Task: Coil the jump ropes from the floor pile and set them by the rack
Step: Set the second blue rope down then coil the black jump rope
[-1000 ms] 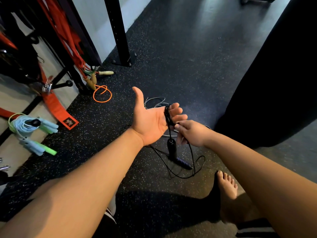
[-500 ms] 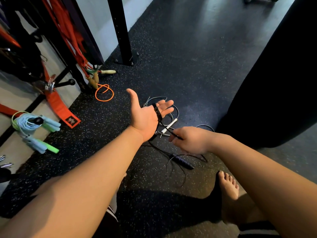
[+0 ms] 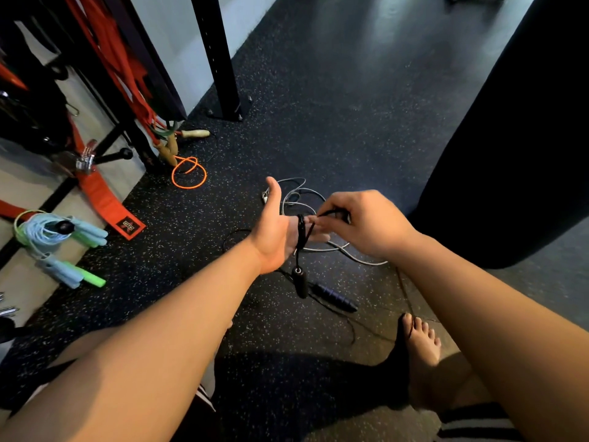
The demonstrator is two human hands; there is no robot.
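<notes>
Pinching black rope (image 3: 301,231), right hand (image 3: 360,221) holds it looped round flat left hand (image 3: 277,237).

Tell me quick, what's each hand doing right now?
Left hand: open, palm up, black jump rope looped around its straight fingers.
Right hand: closed, pinching the black jump rope.

My right hand (image 3: 360,224) rises from its low spot beside my left wrist half a second ago. It now sits over the fingertips of my left hand (image 3: 275,237), pinching a strand of the thin black jump rope (image 3: 301,232) and carrying it across the top of the coil there. The rope's slim black cylindrical handle (image 3: 300,283), unseen half a second ago, hangs in view below my left palm.
</notes>
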